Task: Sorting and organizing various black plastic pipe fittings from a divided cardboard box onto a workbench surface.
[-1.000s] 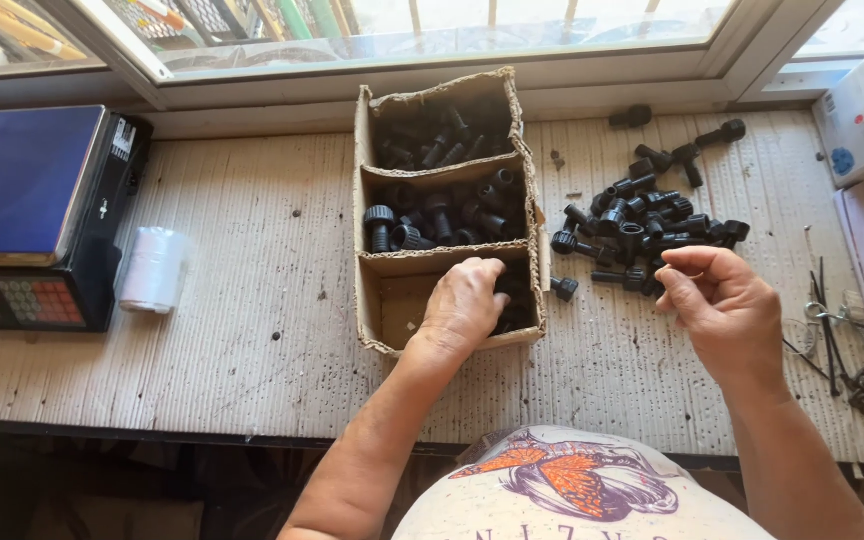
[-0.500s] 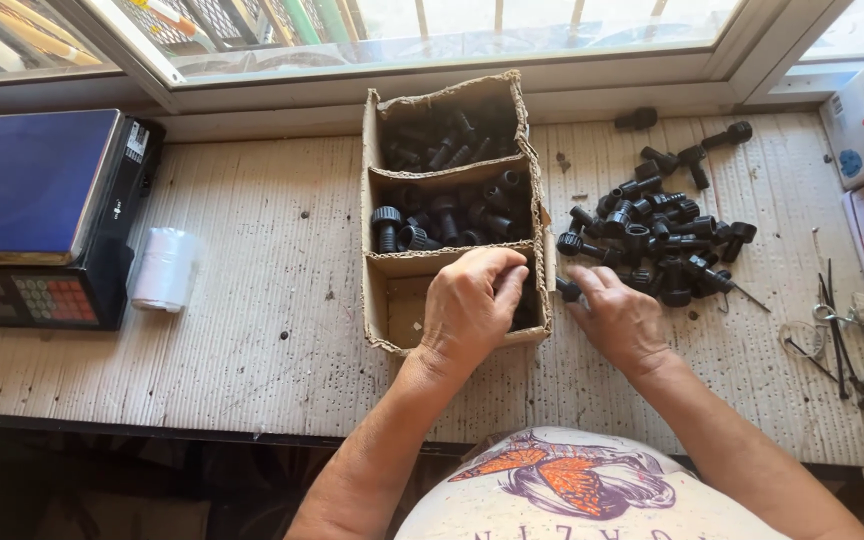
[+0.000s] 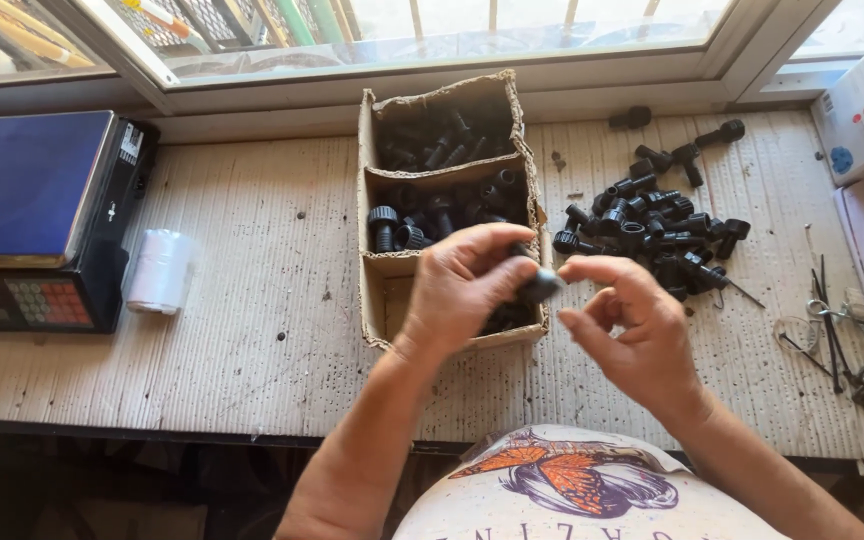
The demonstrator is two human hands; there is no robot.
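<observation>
Black fitting [image 3: 540, 287] sits pinched in the left hand [image 3: 467, 285] over the cardboard tray's [image 3: 372, 300] near compartment; the right hand [image 3: 632, 325] hovers half-open beside. A loose pile [image 3: 652, 225] remains mid-bench; two compartments look filled.

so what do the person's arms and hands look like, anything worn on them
Both forearms are bare up to the frame edge: no sleeves, gloves, watch or bracelets show. The left hand and right hand show no rings that I can make out. Below them is a white shirt printed with an orange and purple butterfly.
</observation>
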